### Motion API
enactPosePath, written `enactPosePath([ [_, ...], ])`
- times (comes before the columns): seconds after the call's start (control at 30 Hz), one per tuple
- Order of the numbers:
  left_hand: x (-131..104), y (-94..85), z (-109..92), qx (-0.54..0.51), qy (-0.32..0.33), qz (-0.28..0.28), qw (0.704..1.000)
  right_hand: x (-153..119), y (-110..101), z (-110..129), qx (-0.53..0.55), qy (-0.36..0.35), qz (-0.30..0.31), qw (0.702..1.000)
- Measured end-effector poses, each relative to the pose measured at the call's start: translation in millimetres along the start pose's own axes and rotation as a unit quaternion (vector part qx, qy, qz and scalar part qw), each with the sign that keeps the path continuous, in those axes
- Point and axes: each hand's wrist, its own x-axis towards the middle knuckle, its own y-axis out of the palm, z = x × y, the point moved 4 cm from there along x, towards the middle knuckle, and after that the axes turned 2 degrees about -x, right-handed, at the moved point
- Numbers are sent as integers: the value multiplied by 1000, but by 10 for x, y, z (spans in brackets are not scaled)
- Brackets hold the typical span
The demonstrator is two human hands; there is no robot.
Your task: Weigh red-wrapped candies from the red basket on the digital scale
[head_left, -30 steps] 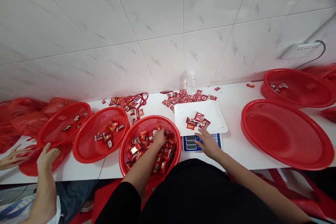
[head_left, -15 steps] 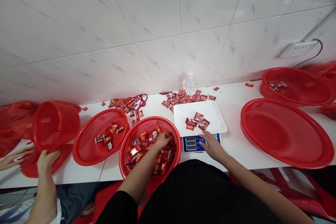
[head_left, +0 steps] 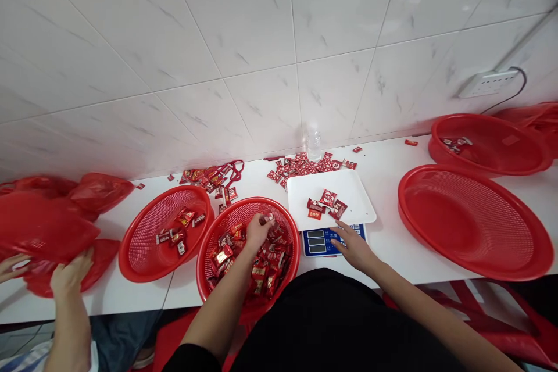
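Observation:
My left hand [head_left: 256, 233] is over a round red plastic basket [head_left: 201, 258] heaped with wrapped candies [head_left: 261, 267]. Its fingers are pinched on a small wrapped candy [head_left: 268, 218] with a pale pinkish side showing. On the right, my right hand [head_left: 355, 247] rests with fingers spread at the blue panel of a digital scale [head_left: 316, 250], near the front edge of its white tray [head_left: 300, 189]. Several red candies [head_left: 328, 197] lie together on that tray. The scale's displays are too small to read.
A shallower red basket [head_left: 126, 256] at left holds a few candies. Loose candies [head_left: 300, 164] and a clear bottle [head_left: 314, 142] line the wall. Large red baskets [head_left: 403, 209] stand at right. At far left a co-worker's hands [head_left: 72, 273] handle red plastic bags [head_left: 47, 226].
My left hand has risen from among the candies and moved slightly left, a candy now showing in its fingers. My right hand stays put. The co-worker's tilted red bucket is gone from sight; a bag bulges there.

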Motion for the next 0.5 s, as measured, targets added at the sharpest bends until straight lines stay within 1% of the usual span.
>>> enactPosePath([
  [0.07, -1, -173, -216, -69, 10, -43, 997, -1, -18, 5, -1, 2, -1, 1000],
  [0.1, -10, -229, -339, -99, 17, -56, 993, -1, -26, 8, 0, 3, -2, 1000],
  [0.13, -24, -254, -463, -126, 24, -60, 990, -1, -33, 12, 3, 4, -3, 1000],
  [0.17, -41, -241, -584, -149, 28, -52, 987, 0, -37, 15, 6, 4, -3, 1000],
  [0.2, -60, -188, -696, -168, 30, -35, 985, 1, -40, 17, 10, 5, -4, 1000],
  [0.27, -97, 20, -883, -191, 32, 15, 981, 5, -39, 18, 13, 3, -3, 1000],
  [0.33, -121, 313, -1016, -192, 36, 61, 979, 11, -37, 15, 11, -1, -4, 1000],
  [0.43, -117, 757, -1148, -178, 66, 120, 974, 18, -39, 8, 4, -7, -10, 1000],
  [0.5, -98, 954, -1207, -163, 86, 139, 973, 19, -41, 1, -2, -9, -13, 1000],
])
